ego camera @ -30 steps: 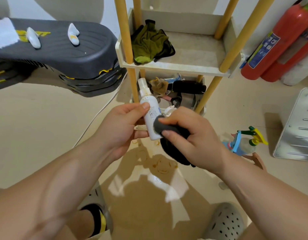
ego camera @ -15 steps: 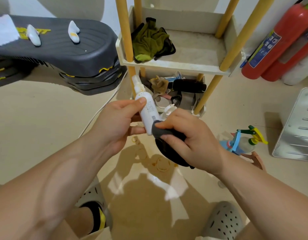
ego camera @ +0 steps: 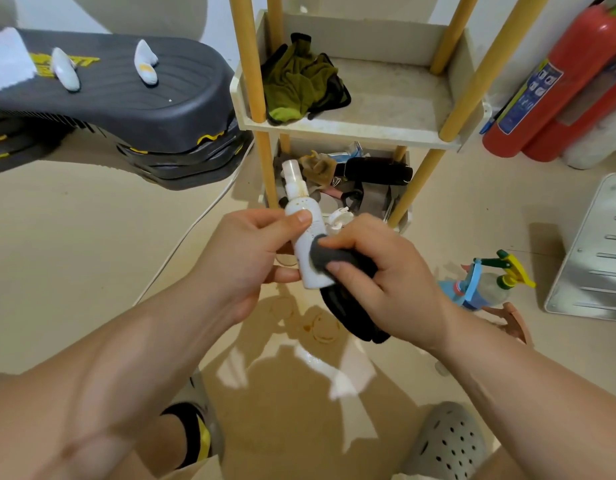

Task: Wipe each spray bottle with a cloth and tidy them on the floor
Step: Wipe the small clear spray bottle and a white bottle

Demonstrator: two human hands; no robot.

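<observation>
In front of the shelf (ego camera: 351, 129), my left hand (ego camera: 244, 261) has its thumb and fingers curled round the white bottle (ego camera: 305, 251), held nearly upright. My right hand (ego camera: 386, 282) grips a dark cloth (ego camera: 322, 259) against the bottle's lower side.

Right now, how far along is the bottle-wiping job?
Done: nothing clearly; the trigger spray bottle sits on the floor, wiped or not unclear. In hand: left hand grips the white spray bottle, right hand presses the dark cloth on it. Left: setting it down tidily.

One wide-angle head-worn view, forward and down, low over the floor (ego camera: 92, 271).
</observation>
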